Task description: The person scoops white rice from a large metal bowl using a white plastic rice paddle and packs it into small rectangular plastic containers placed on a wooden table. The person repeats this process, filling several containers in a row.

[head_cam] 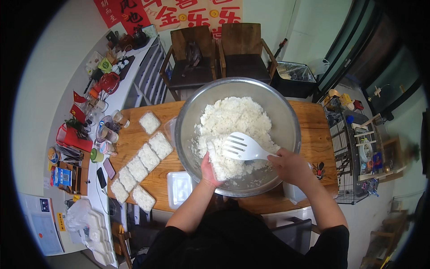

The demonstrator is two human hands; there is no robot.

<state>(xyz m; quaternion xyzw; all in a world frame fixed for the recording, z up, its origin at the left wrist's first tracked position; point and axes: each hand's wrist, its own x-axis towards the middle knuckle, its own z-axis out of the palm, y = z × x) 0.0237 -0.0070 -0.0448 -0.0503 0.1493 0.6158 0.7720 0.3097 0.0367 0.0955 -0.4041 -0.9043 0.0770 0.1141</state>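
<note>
A large metal bowl [289, 117] holds a heap of cooked white rice [238, 111]. Over its near left part, my left hand [209, 171] grips a rice-filled clear plastic container [212, 158], tilted. My right hand [285, 164] holds the handle of a white slotted spatula [243, 146], whose blade lies against the rice at the container. Left of the bowl stand several clear containers filled with rice [138, 162], most of them in a slanting row. A white plastic container [180, 190] without rice sits near the table's front edge, beside my left forearm.
The wooden table [315, 134] carries the bowl. Along the left runs a white counter [129, 75] with jars, a phone [101, 177] and a red kettle [109, 83]. Two wooden chairs [240, 50] and a lined bin [295, 79] stand behind. A wire cage [342, 181] adjoins the right end.
</note>
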